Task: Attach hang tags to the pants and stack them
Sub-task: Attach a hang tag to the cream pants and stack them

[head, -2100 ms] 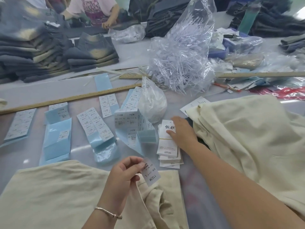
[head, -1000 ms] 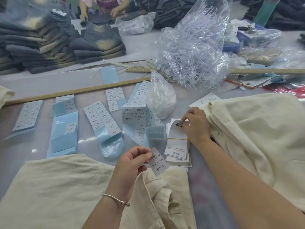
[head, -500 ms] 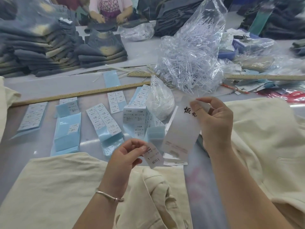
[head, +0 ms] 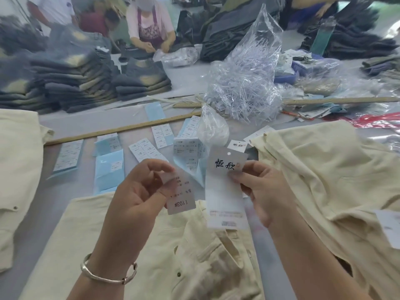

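Writing stands out first: the small paper label [head: 180, 197] pinched in the left hand [head: 138, 191] reads "1103#" upside down, with fainter lines above it too blurred to read. The taller white hang tag [head: 225, 187] in the right hand [head: 263, 191] carries two black brush-style characters near its top, a punched hole above them, and small print with a barcode-like strip at its lower edge. Both pieces are thin, flat, rectangular card, held upright side by side above the table [head: 28, 213], close but apart.

The left thumb and fingers are clamped on the label's upper edge, the palm turned toward the camera, a plain metal bangle [head: 104, 276] on the wrist. The right thumb and fingers are clamped on the tag's right edge beside the characters.

Cream pants [head: 129, 245] of soft, slightly ribbed cloth lie under the hands, with a small dark button showing; more cream pants [head: 324, 169] lie rumpled to the right. Sheets of printed stickers [head: 147, 151] on pale blue backing lie spread on the table beyond.
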A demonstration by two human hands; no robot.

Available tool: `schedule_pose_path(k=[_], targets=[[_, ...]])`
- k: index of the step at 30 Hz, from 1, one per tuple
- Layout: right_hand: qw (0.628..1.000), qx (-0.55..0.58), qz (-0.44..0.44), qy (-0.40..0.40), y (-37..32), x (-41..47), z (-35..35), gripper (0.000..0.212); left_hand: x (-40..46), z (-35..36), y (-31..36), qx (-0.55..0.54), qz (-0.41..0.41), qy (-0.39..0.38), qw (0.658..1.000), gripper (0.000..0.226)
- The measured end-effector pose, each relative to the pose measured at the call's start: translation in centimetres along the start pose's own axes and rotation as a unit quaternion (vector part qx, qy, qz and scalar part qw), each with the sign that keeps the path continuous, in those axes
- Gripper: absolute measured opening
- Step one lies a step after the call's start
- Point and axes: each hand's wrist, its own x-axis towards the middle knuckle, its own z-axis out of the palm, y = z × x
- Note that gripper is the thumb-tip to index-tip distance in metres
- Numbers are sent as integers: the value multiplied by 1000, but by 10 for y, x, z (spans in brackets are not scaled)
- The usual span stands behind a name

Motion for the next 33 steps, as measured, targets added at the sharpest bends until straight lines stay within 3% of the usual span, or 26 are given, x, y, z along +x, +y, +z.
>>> schedule_pose_path(k=[4, 7, 11, 21, 33], targets=[[966, -219, -139, 16, 16, -25, 3, 42, -22, 5, 17, 27, 15, -8, 999, 20], [942, -297, -158, -23, 23, -35, 3, 53, -31, 14, 17, 66, 14, 16, 998, 31], [957, -253, -125, -64, 23, -50, 5, 51, -40, 33, 7, 107, -14, -6, 994, 71], [958, -211, -134, -141, 11, -72, 5, 58, -36, 40, 7, 206, 14, -17, 978, 67], [955, -197, -169, -141, 10, -81, 8, 64, -39, 49, 10, 317, 112, 6, 942, 65]])
